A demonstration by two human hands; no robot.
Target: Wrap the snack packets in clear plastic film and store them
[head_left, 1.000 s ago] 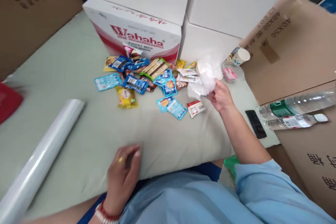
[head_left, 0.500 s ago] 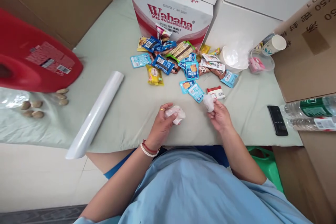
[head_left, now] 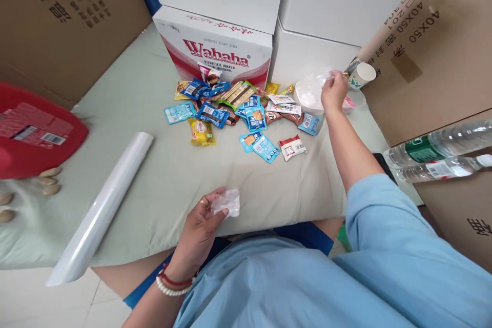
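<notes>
Near edge of the surface [head_left: 169, 174] runs across the lower frame, right up against the person's lap; the pale roll [head_left: 103, 210] at lower left pokes out past it. Stretch of cloth lies between the left hand [head_left: 202, 223], lower centre, and the packets above, leaving room to move there; upper right is tight. Left hand pinches crumpled clear plastic [head_left: 230, 202] between thumb and fingers, just above the cloth near the edge. Right hand [head_left: 334, 92], upper right, has fingertips bunched by the white bowl [head_left: 313, 110] with filmy plastic [head_left: 309, 93] in it; can't tell if they grip any. Paper cup [head_left: 362, 76] and clear tub [head_left: 360, 99] crowd that hand's far side. Snack packets [head_left: 255, 118] heap across upper centre, against the Wahaha carton [head_left: 215, 48]; one red-and-white packet [head_left: 292, 147] sits apart, nearer. Brown cartons wall off upper left [head_left: 57, 25] and right [head_left: 430, 61]. Two bottles [head_left: 442, 147] lie on their sides at right, dark phone [head_left: 384, 166] partly hidden behind the arm. Red container [head_left: 38, 133] at left, brown oval pieces [head_left: 49, 182] beside it. Surface is covered in rumpled pale green cloth; light floor tiles [head_left: 31, 297] show lower left.
</notes>
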